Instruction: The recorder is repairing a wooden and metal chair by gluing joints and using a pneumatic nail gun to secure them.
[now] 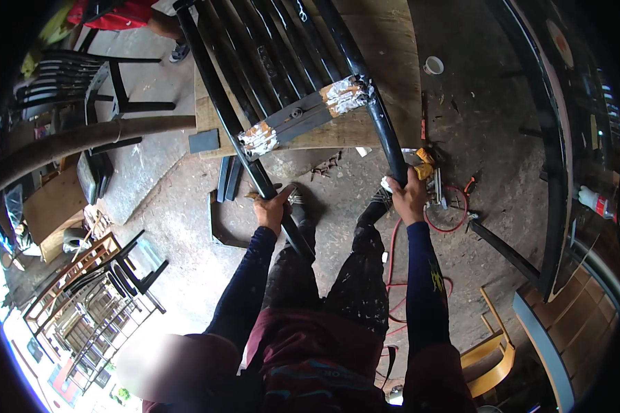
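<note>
A black slatted chair frame (262, 58) lies across a plywood worktop (403, 76); its grey crossbar (297, 112) has rough white-and-tan patches at both ends. My left hand (271, 210) is closed round the frame's left leg, whose lower end reaches toward my knee. My right hand (410, 196) grips the right leg below the crossbar, with something small and white beside its fingers. Beyond that hand, at the worktop's edge, is a yellow-and-silver tool (424, 165) with a red hose (455, 230). A small dark flat piece (204, 140) lies at the worktop's left edge.
At upper left, another person in red (124, 14) stands near black chairs (62, 89). A long curved bar (76, 148) crosses the left side. Stacked chair frames (96, 296) stand lower left. A large dark frame (551, 206), yellow chair (489, 358) and white cup (434, 65) are rightward.
</note>
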The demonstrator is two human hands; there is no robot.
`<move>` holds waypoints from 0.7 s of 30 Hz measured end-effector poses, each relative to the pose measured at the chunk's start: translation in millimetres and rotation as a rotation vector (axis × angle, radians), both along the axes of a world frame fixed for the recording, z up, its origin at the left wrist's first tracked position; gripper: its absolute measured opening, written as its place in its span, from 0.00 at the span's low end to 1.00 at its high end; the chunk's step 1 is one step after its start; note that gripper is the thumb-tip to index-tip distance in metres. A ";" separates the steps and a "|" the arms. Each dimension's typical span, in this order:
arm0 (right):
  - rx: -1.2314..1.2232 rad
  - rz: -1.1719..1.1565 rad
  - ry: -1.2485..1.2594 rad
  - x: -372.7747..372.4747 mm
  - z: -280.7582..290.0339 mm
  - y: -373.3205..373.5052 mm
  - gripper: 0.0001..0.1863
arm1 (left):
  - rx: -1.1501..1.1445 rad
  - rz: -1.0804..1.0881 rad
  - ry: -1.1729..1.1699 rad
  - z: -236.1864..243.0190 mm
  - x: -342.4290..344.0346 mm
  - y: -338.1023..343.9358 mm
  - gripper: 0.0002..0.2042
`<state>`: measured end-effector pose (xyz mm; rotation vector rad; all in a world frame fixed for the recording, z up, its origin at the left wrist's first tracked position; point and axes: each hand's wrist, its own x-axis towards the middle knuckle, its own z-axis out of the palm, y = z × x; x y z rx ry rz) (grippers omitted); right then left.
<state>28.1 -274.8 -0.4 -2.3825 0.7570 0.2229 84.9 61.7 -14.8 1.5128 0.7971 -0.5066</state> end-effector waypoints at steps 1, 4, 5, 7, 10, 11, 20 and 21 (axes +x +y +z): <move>0.014 0.013 -0.086 -3.1 -5.8 -0.4 0.27 | 0.036 0.001 0.032 1.9 1.4 -0.9 0.17; -0.023 -0.014 -0.172 -13.1 -14.9 3.2 0.27 | 0.065 -0.047 -0.022 1.7 10.8 -0.2 0.17; 0.005 -0.035 -0.144 -13.9 -17.4 4.9 0.27 | 0.073 -0.080 -0.049 0.5 14.5 1.5 0.17; 0.058 -0.047 -0.140 -14.7 -21.9 10.7 0.29 | 0.052 -0.116 -0.005 -4.6 28.3 5.7 0.17; 0.068 -0.016 -0.126 -19.4 -23.7 22.2 0.27 | 0.148 -0.204 0.003 -6.8 46.5 18.4 0.18; 0.048 -0.027 -0.051 -21.8 -22.9 25.5 0.26 | 0.192 -0.236 0.051 -6.1 50.4 22.4 0.18; 0.075 -0.093 -0.128 -8.6 2.8 21.9 0.25 | 0.173 -0.361 0.040 -7.9 50.0 20.3 0.15; 0.107 -0.098 -0.090 -7.7 5.5 19.4 0.28 | 0.155 -0.373 0.046 -7.9 47.5 19.2 0.16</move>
